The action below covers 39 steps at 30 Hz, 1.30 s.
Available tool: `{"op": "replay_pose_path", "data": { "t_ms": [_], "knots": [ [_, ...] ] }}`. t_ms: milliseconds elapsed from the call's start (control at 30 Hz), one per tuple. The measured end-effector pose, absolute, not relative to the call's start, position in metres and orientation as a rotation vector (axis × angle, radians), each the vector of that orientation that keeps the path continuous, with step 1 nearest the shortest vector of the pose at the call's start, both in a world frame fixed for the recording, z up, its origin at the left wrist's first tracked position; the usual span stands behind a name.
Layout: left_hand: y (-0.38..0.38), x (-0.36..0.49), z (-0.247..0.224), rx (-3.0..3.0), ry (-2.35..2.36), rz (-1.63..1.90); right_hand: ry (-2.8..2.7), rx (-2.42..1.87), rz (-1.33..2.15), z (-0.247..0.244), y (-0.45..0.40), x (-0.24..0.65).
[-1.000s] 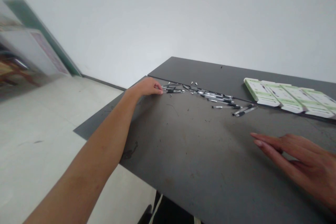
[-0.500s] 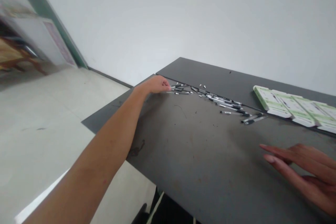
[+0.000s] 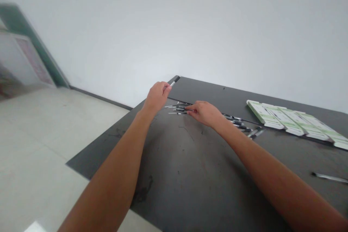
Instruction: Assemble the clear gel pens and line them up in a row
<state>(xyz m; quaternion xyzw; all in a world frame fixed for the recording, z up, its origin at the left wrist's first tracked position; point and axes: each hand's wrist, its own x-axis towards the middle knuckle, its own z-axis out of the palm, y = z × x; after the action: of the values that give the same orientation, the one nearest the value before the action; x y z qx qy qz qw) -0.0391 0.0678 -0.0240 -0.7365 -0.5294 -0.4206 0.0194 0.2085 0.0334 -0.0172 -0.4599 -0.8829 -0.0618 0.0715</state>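
Observation:
My left hand is raised a little over the table's far left part, its fingers closed on a pen with a black end that points up and right. Beside it, my right hand reaches down to the small pen parts on the dark table. Its thumb and forefinger are pinched together at a dark piece too small to make out. More pens lie in a row behind my right wrist, partly hidden by it.
Flat green and white cartons overlap at the back right. A single pen lies near the right edge. A white wall rises behind the table, and pale floor shows at left. Framed boards lean at far left.
My left hand has lifted off the table with a pen in it. My right hand has moved left from the right side to the small parts and closed its fingers. The view has shifted.

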Motion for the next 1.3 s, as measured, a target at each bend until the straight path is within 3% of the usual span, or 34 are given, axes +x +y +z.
{"op": "replay_pose_path", "data": {
  "t_ms": [467, 800, 1000, 1300],
  "knots": [
    [0.058, -0.012, -0.024, -2.322, -1.448, -1.477, -2.734, -1.433, -0.239, -0.033, 0.053, 0.207],
    [0.060, -0.008, -0.018, -2.221, -1.447, -1.633, -2.482, -1.398, -0.184, -0.029, 0.042, 0.200],
    [0.034, 0.013, 0.002, -2.217, -1.345, -1.797, -2.118, -1.438, 0.164, 0.003, 0.017, 0.246],
    [-0.039, 0.091, -0.003, -2.593, -1.027, -1.843, -1.452, -1.335, 1.088, 0.011, -0.130, 0.351]
  ]
}}
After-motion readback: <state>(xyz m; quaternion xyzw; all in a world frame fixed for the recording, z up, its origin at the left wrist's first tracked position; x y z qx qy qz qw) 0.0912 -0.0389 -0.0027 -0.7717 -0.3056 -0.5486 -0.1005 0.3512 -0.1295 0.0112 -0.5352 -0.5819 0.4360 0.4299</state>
